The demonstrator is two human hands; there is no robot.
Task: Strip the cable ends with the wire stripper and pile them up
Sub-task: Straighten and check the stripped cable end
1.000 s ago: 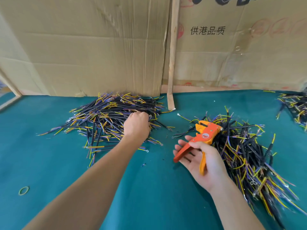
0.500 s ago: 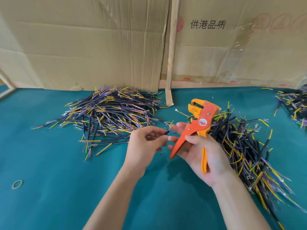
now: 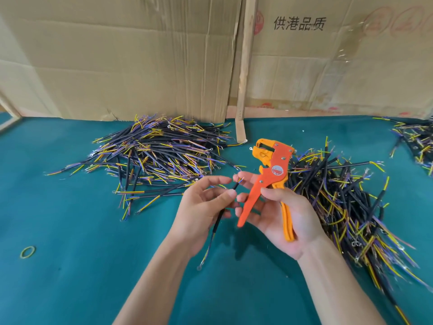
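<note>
My left hand point(image 3: 203, 205) pinches one black cable point(image 3: 216, 225) near its upper end; the cable hangs down past my wrist to a ring terminal above the cloth. Its coloured wire tips touch the fingertips of my right hand point(image 3: 281, 216). That hand holds the orange wire stripper point(image 3: 269, 177) upright, thumb across one handle, jaws up and empty. A big pile of black cables point(image 3: 159, 156) with yellow and purple wire ends lies behind my left hand. Another cable pile point(image 3: 339, 195) spreads to the right of my right hand.
Everything lies on a teal cloth table point(image 3: 70, 277). Cardboard sheets point(image 3: 140, 55) stand as a wall along the back edge. A third cable heap point(image 3: 417, 141) shows at the far right edge. A small rubber band point(image 3: 27, 251) lies at the left.
My left hand left the left pile carrying one cable and brought it in front of me. My right hand raised the stripper upright, and its fingertips now meet the cable's tip.
</note>
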